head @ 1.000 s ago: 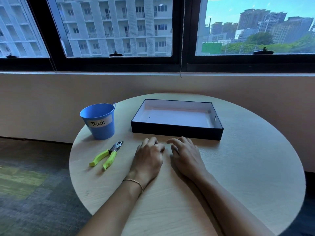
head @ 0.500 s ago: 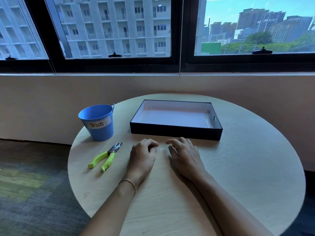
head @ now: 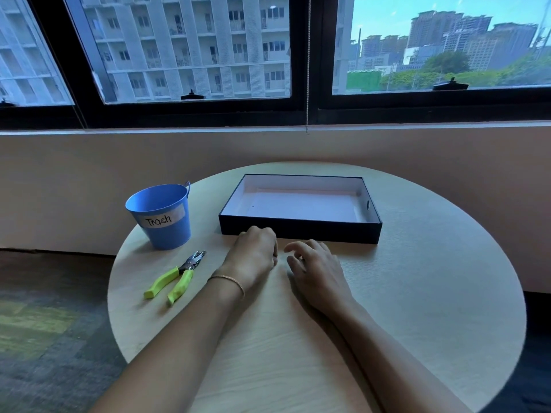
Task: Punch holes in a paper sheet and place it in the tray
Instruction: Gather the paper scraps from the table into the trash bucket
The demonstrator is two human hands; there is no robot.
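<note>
Left hand lies fisted, right hand loosely curled, both empty, before the black tray. Best to grip the hole punch by both handles.

I sit at a round table of pale wood grain that fills the lower middle of the frame. Across the top runs a black-framed window, its thick centre post just right of a thin bead cord hanging down to the sill. Outside, a white apartment block fills the upper left; towers and green trees stand under blue sky at upper right. Below the sill is a plain beige wall. At lower left lies grey carpet with green patches. Daylight brightens the tabletop.
</note>
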